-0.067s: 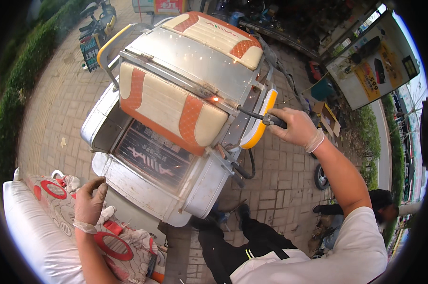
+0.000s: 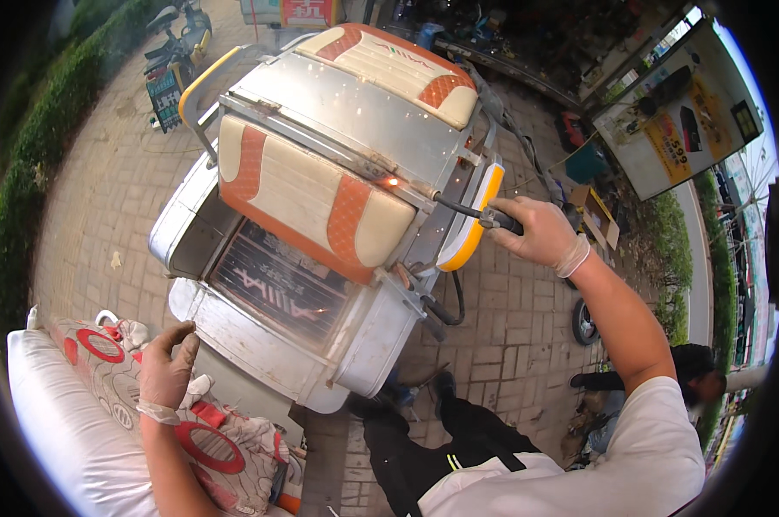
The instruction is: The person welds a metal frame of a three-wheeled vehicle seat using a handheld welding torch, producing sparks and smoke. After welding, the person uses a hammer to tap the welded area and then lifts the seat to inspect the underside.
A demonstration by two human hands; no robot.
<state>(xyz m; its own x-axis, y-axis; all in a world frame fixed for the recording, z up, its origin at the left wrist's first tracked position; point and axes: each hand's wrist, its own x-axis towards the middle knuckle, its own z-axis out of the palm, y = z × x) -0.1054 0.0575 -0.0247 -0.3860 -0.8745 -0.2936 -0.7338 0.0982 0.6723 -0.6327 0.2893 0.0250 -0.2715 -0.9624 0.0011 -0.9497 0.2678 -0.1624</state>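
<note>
My gloved right hand (image 2: 542,233) is closed around the black handle of a welding torch (image 2: 458,207). The torch points left, its nozzle beside the metal frame (image 2: 320,149) behind the cream and orange seat (image 2: 307,198). A bright orange glow burns at the tip, and sparks fly over the silver metal panel (image 2: 355,103). At the lower left hovers my gloved left hand (image 2: 167,369), fingers bent upward with a gap to the thumb and nothing in it. Below it lies a patterned cushion (image 2: 118,388) with red rings.
A second cream and orange seat (image 2: 389,65) stands beyond the panel. Yellow-edged armrests (image 2: 475,220) flank the vehicle. At right are a signboard (image 2: 678,112), a cardboard box (image 2: 598,220) and a person in dark clothing (image 2: 695,370). A parked bike (image 2: 174,56) stands at far left.
My left hand has shifted very slightly to the right. The torch and my right hand stay almost in place, with the glow still at the tip.
</note>
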